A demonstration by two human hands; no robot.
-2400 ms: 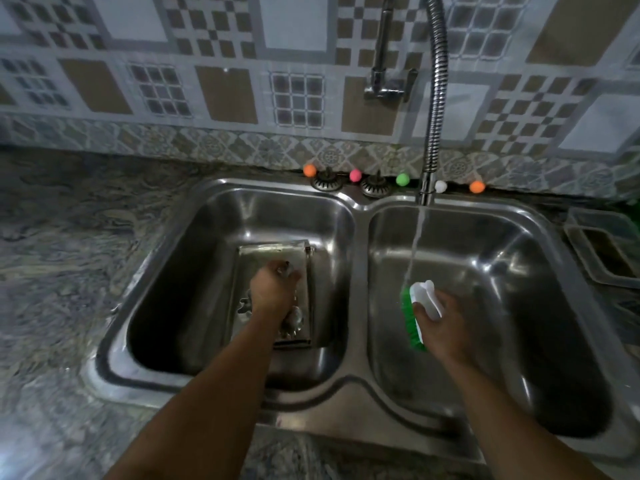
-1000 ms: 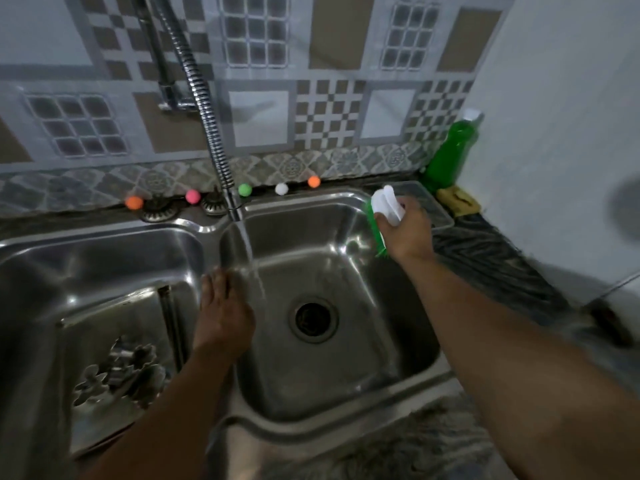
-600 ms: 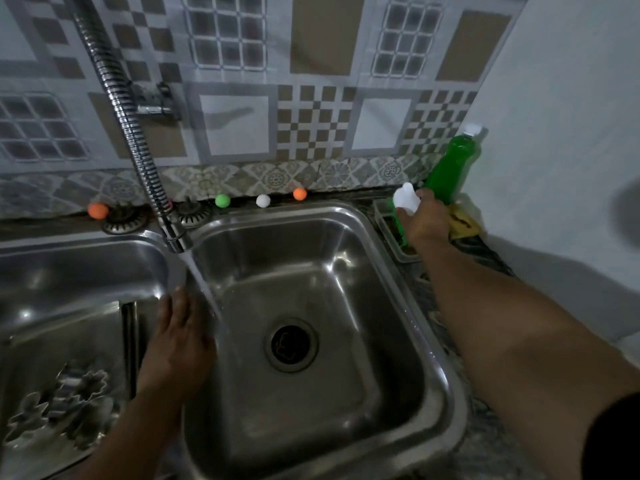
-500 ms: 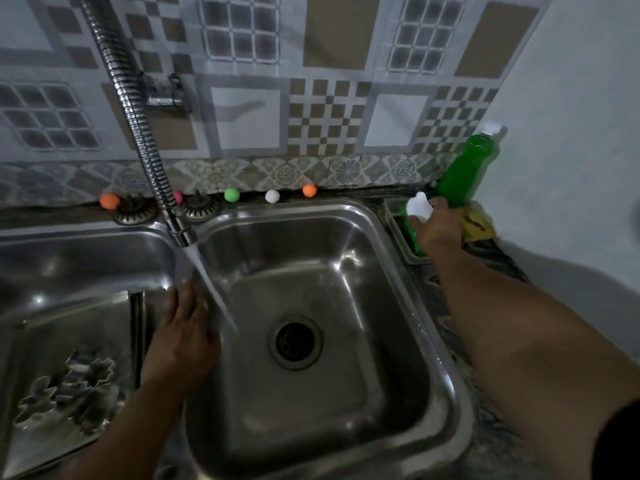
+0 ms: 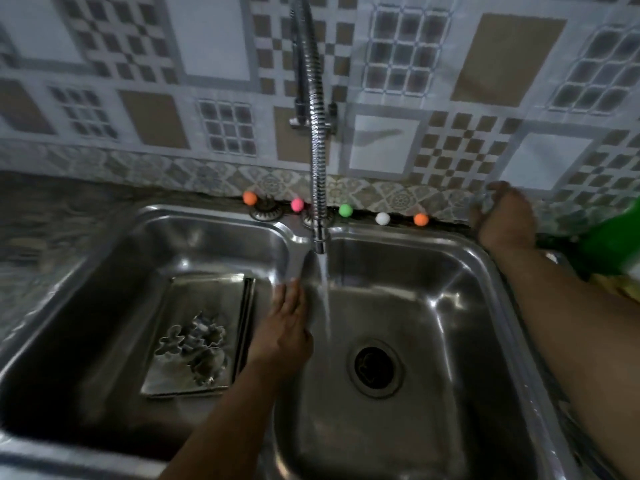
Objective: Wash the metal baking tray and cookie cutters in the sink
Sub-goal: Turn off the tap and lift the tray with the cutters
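Pre-wash: left hand (image 5: 284, 336) flat, empty beside tap stream; right hand (image 5: 502, 216) blurred, grip unclear. Next: scrub metal baking tray (image 5: 194, 382), steel cookie cutters (image 5: 197, 344).

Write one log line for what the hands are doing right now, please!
left hand: flat, beside water stream | right hand: raised at back rim, blurred | cookie cutters: on baking tray, left basin | tap: running

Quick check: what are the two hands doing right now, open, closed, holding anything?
Left hand: open and flat, empty, beside the water stream.
Right hand: blurred; cannot tell.
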